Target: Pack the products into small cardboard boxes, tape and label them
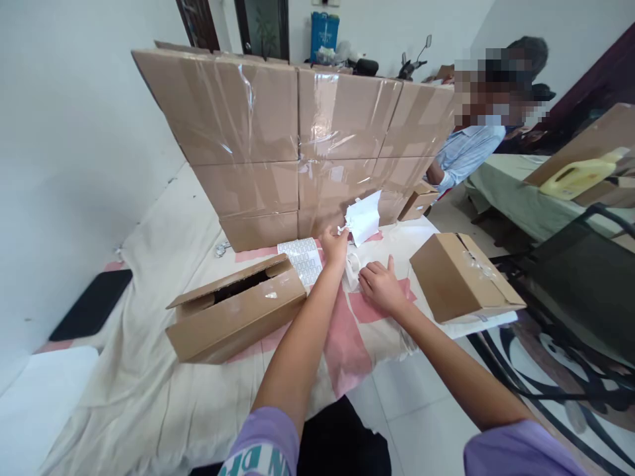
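My left hand is closed at the fingertips by a small crumpled white piece, which lies against the lower edge of a bent white paper sheet. Just right of it, my right hand has its thumb raised apart, and its bent fingertips touch a white object like a roll, partly hidden. A sheet of printed labels lies left of my left hand. Beside my left forearm sits a long carton with its top flap partly raised. To the right stands a closed carton.
A wall of stacked, taped cartons rises behind the hands. A dark flat tablet-like object lies far left on the cloth. A person is at the back right. A black chair and a yellow jug are on the right.
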### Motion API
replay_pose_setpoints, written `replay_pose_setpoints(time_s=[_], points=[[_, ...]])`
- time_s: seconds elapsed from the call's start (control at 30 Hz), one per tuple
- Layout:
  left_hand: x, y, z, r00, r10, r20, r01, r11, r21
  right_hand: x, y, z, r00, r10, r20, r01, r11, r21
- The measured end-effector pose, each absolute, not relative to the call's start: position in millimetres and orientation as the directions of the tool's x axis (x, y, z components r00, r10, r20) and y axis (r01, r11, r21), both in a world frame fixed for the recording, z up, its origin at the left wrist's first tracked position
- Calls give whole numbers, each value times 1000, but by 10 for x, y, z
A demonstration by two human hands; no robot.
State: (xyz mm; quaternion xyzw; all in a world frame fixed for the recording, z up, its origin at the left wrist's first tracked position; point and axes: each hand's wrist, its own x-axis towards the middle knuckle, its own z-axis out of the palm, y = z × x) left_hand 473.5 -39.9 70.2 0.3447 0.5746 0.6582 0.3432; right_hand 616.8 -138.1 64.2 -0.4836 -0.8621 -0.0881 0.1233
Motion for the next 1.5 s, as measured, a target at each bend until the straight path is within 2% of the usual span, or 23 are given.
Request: replay_pose_setpoints(time_s=[0.13, 0.23, 0.37, 0.43, 0.5, 0.6, 0.7, 0.8, 0.9, 0.97, 1.07, 1.2, 1.37, 1.5], points=[[4841, -206, 463, -567, 821, -59, -83, 14, 996, 6164, -1397, 583, -466, 827, 316, 866, 499, -30], [4830, -85, 388, -545, 834, -81, -87, 39, 995, 6177, -1394, 558, -455, 827, 331, 866, 497, -49], [4698, -56, 403, -496, 868, -4, -26, -11, 1000, 6207, -1374, 527, -444, 832, 334, 855, 504, -120], [4658, -178, 408, -434, 898, 76, 40, -65, 997, 6218, -1361, 521, -419, 850, 320, 837, 498, -226], [4665, -387, 378, -301, 938, 171, 122, -140, 983, 6217, -1350, 536, -377, 876, 302, 812, 469, -347], [4711, -743, 272, -69, 961, 268, 234, -246, 941, 6191, -1340, 614, -148, 966, 212, 778, 246, -578], [4683, -991, 167, 74, 952, 298, 285, -307, 908, 6156, -1304, 739, 37, 999, 31, 698, -4, -716], [4574, -1112, 135, 262, 914, 309, 356, -389, 849, 6145, -1231, 866, 49, 994, -95, 643, -104, -759], [4498, -1182, 151, 391, 876, 282, 525, -464, 714, 6172, -1202, 967, 48, 975, -216, 540, -207, -816], [4498, -1212, 158, 369, 886, 281, 582, -456, 673, 6210, -1263, 1012, 37, 954, -296, 442, -282, -852], [4534, -1225, 147, 320, 903, 287, 595, -427, 681, 6269, -1482, 1022, 23, 918, -395, 255, -388, -886], [4555, -1211, 124, 292, 910, 295, 600, -414, 684, 6250, -1807, 863, 32, 880, -474, 19, -475, -880], [4546, -1206, 119, 283, 911, 302, 604, -413, 681, 6089, -1921, 517, 63, 854, -517, -193, -497, -846], [4545, -1201, 107, 285, 908, 306, 592, -418, 689, 6031, -1873, 378, 125, 842, -524, -267, -481, -835]])
